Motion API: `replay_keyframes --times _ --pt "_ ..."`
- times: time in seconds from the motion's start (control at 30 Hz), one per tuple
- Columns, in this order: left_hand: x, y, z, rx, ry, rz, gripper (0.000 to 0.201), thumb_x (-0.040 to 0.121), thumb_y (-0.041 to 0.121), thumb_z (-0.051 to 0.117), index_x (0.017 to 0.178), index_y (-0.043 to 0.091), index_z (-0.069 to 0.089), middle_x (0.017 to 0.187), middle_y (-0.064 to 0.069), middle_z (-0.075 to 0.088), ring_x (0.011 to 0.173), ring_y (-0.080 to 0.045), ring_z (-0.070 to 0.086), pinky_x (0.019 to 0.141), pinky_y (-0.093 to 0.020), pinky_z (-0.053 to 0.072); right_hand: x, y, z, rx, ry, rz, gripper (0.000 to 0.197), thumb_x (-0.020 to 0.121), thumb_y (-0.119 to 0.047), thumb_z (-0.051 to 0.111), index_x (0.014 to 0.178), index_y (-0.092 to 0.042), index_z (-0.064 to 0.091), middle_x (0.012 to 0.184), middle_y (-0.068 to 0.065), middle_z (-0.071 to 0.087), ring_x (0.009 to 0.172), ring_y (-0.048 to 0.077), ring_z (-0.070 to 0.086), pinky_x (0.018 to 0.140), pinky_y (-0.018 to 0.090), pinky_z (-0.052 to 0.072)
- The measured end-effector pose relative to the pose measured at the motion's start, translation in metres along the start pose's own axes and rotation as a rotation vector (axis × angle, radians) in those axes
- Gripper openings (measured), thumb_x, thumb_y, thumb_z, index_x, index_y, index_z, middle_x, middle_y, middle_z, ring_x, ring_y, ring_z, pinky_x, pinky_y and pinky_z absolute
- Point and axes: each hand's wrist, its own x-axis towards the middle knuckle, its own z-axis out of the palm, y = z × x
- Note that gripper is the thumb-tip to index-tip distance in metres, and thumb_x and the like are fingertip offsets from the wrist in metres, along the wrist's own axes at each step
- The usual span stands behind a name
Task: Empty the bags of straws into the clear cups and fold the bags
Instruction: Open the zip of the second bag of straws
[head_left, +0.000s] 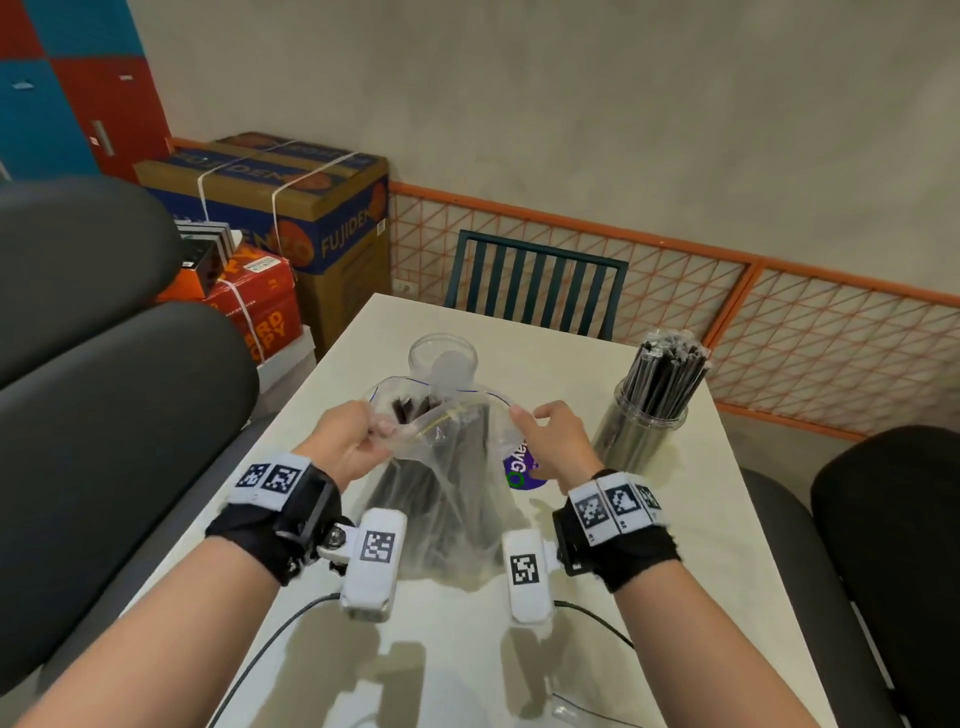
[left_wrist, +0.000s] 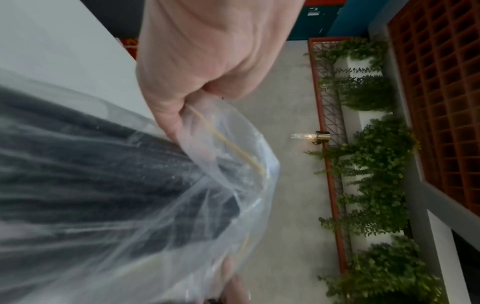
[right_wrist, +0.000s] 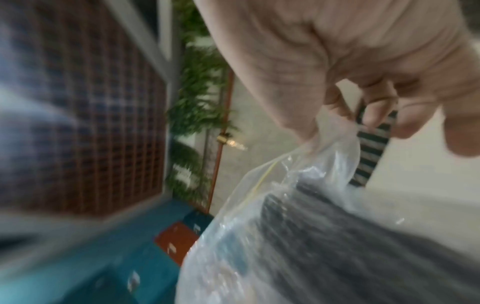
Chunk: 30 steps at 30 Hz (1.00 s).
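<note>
Item: clear bag (head_left: 447, 467) of dark straws (head_left: 415, 405), standing mid-table, long axis upright, mouth tipped toward the empty clear cup (head_left: 442, 358) just beyond it. I see my left hand (head_left: 348, 441) and right hand (head_left: 558, 441) each pinching the mouth rim, about equally near the cup. Far right: a cup filled with straws (head_left: 657, 395). Legible: "FUJIDEN" on the carton (head_left: 332, 223) at far left; the purple label (head_left: 522, 467) under the bag is only partly readable.

Bare forearms; black wrist straps (head_left: 270, 525) carrying white tags with black square codes, white camera pods (head_left: 371, 564), thin black cables (head_left: 270, 649).
</note>
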Motion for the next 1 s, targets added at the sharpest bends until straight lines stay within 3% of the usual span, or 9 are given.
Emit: replay_keyframes --times 0.07,0.1,0.2,0.37,0.53,0.67,0.8,0.9,1.0 --pt "0.0 -0.006 -0.001 -0.001 0.013 0.064 0.032 0.093 -0.009 0.021 0.07 0.006 0.037 0.058 -0.004 0.029 0.024 -0.009 0.034 0.04 -0.013 0.046 0.0 -0.001 0.0 -0.09 -0.007 0.017 0.076 0.085 -0.057 0.054 0.135 -0.005 0.03 0.113 0.012 0.048 0.09 0.025 0.055 0.074 0.042 0.057" --pt "0.002 -0.01 -0.002 0.031 0.02 0.095 0.032 0.096 -0.004 0.025 0.069 0.007 0.04 0.05 -0.004 0.035 0.021 -0.007 0.035 0.034 -0.015 0.038 -0.002 -0.003 0.0 -0.03 -0.055 0.044 0.085 0.083 -0.061 0.054 0.139 -0.005 0.022 0.097 0.009 0.052 0.076 0.021 0.056 0.059 0.034 0.056" --pt "0.0 -0.02 0.001 0.152 -0.004 0.207 0.038 0.099 0.011 0.032 0.062 0.01 0.041 0.036 0.0 0.039 0.024 -0.006 0.04 0.048 -0.024 0.035 -0.006 -0.013 0.001 0.168 -0.155 0.104 0.092 0.079 -0.066 0.056 0.141 -0.014 0.013 0.073 0.007 0.047 0.05 0.018 0.049 0.042 0.023 0.047" --pt "-0.017 -0.043 0.004 0.369 -0.04 0.43 0.022 0.091 0.022 0.054 0.078 0.014 0.038 0.062 -0.004 0.045 0.052 -0.019 0.05 0.054 -0.023 0.044 -0.018 -0.019 0.017 0.142 -0.18 -0.025 0.076 0.08 -0.046 0.068 0.132 -0.029 0.015 0.097 0.008 0.056 0.053 0.022 0.06 0.056 0.037 0.059" --pt "-0.015 -0.041 -0.007 0.162 -0.05 0.279 0.038 0.099 0.018 0.035 0.062 0.011 0.039 0.041 -0.003 0.037 0.03 -0.008 0.039 0.05 -0.025 0.039 -0.017 -0.007 0.015 0.365 -0.237 -0.042 0.03 0.091 -0.005 0.056 0.115 -0.011 0.038 0.085 0.014 0.058 0.055 0.022 0.062 0.052 0.036 0.059" --pt "-0.011 -0.035 -0.02 -0.053 -0.086 0.061 0.021 0.099 0.028 0.037 0.082 0.019 0.047 0.033 0.008 0.034 0.031 -0.006 0.035 0.053 -0.023 0.042 -0.016 0.017 0.02 0.846 -0.501 0.112 0.018 0.092 0.006 0.04 0.084 -0.008 0.048 0.074 0.01 0.054 0.067 0.023 0.062 0.063 0.041 0.062" --pt "-0.011 -0.037 -0.027 0.116 -0.197 -0.093 0.021 0.086 0.048 0.054 0.091 0.028 0.057 0.038 0.003 0.041 0.047 -0.012 0.042 0.058 -0.028 0.048 -0.018 0.04 0.032 0.892 -0.584 0.32 0.019 0.083 -0.006 0.035 0.09 -0.006 0.052 0.093 0.014 0.066 0.099 0.039 0.059 0.087 0.064 0.046" --pt "-0.012 -0.04 -0.025 0.264 -0.196 -0.055 0.029 0.087 0.051 0.052 0.108 0.031 0.056 0.057 0.003 0.045 0.056 -0.012 0.049 0.064 -0.031 0.047 -0.014 0.038 0.028 0.559 -0.316 0.289 0.042 0.093 -0.039 0.038 0.122 -0.009 0.043 0.106 0.011 0.061 0.093 0.039 0.064 0.072 0.06 0.056" --pt "-0.012 -0.039 -0.022 0.323 -0.117 0.009 0.033 0.091 0.048 0.047 0.105 0.019 0.052 0.072 0.001 0.047 0.067 -0.016 0.051 0.066 -0.033 0.046 -0.011 0.025 0.013 0.237 -0.142 0.096 0.055 0.088 -0.059 0.045 0.135 -0.036 0.029 0.123 0.008 0.048 0.09 0.031 0.062 0.05 0.037 0.058"
